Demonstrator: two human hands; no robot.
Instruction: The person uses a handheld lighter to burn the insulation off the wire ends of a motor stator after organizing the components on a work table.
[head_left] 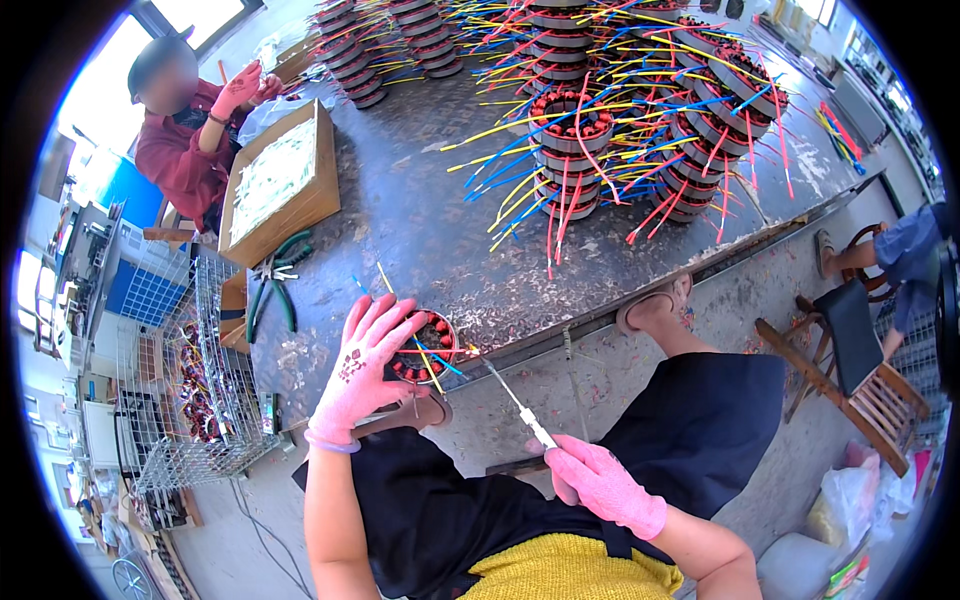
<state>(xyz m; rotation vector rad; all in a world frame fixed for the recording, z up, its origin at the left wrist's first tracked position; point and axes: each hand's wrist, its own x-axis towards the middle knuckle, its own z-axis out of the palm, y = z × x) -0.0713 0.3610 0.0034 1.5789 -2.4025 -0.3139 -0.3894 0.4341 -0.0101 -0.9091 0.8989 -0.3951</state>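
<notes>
My left hand (368, 362), in a pink glove, lies over the left side of a motor stator (446, 326) at the table's near edge. Its fingers are stretched out, and they hide part of the ring. Red windings line the stator, and red, yellow and blue leads stick out of it. My right hand (605, 485), also gloved in pink, is closed round the white handle of a slim tool (538, 428) with a thin metal shaft. The tool's tip is at the end of a red lead (440, 351); whether they touch I cannot tell.
Stacked stators (572, 150) with coloured leads crowd the table's far side. Green-handled pliers (270, 285) lie left, by a cardboard box (325, 170). A co-worker (180, 130) sits beyond it. Wire baskets (215, 400) stand at left, a wooden chair (850, 360) at right.
</notes>
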